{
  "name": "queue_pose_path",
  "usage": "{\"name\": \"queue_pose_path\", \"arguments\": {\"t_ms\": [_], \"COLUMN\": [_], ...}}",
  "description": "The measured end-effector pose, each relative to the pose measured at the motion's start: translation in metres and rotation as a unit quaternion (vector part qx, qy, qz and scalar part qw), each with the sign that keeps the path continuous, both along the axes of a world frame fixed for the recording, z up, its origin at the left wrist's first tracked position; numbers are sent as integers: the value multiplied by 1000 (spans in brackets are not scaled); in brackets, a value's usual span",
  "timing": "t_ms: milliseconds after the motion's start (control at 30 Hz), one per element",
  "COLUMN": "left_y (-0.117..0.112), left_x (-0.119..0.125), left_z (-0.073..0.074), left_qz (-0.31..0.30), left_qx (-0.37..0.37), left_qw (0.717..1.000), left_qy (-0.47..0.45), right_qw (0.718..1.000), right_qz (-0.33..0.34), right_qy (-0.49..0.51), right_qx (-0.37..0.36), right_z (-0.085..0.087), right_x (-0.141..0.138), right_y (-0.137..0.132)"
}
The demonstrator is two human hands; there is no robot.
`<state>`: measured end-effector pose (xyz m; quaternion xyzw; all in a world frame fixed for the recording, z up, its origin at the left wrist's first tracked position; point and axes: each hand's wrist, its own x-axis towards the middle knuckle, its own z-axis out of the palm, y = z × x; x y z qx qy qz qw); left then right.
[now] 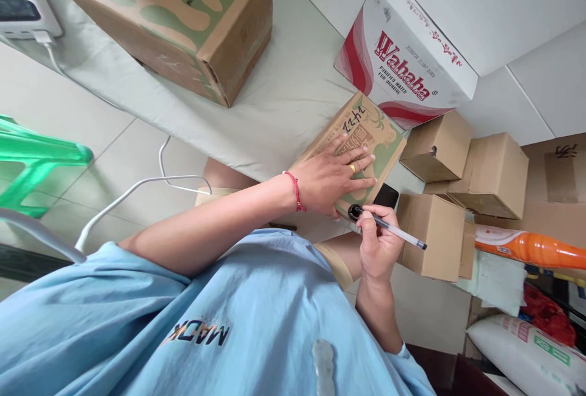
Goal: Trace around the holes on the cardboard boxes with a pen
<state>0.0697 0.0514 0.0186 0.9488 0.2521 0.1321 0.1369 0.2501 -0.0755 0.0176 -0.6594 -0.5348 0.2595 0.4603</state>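
Observation:
My left hand [336, 177] lies flat with its fingers stretched out on a small printed cardboard box [382, 140]. Handwritten digits are marked near the box's top edge. The wrist wears a red string bracelet, and one finger has a ring. My right hand [378, 243] is closed round a clear pen [394, 231]. The pen's black end is at the box's near edge, just below my left fingers. A black phone [387, 196] lies beside the box, next to the pen.
A large coconut-print carton [183, 11] sits on the grey table [284, 97]. A white Wahaha carton [403, 72] stands behind the small box. Several plain brown boxes [492, 173] are stacked to the right, above an orange bottle [531, 248] and a white sack [526, 350]. A green stool [36, 161] and white cable [137, 185] are on the left.

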Motion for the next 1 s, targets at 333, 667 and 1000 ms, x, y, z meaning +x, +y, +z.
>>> {"name": "queue_pose_path", "arguments": {"t_ms": [333, 667, 1000], "left_y": [0, 0, -1], "left_x": [0, -1, 0], "left_z": [2, 1, 1], "left_qz": [1, 2, 6], "left_qx": [-2, 0, 9], "left_qw": [1000, 1000, 1000], "left_qy": [8, 6, 5], "right_qw": [999, 999, 998], "right_qz": [-27, -46, -66], "right_qy": [-23, 5, -2], "right_qx": [-4, 12, 7], "right_z": [-1, 0, 4], "right_x": [3, 4, 4], "right_y": [1, 2, 0]}}
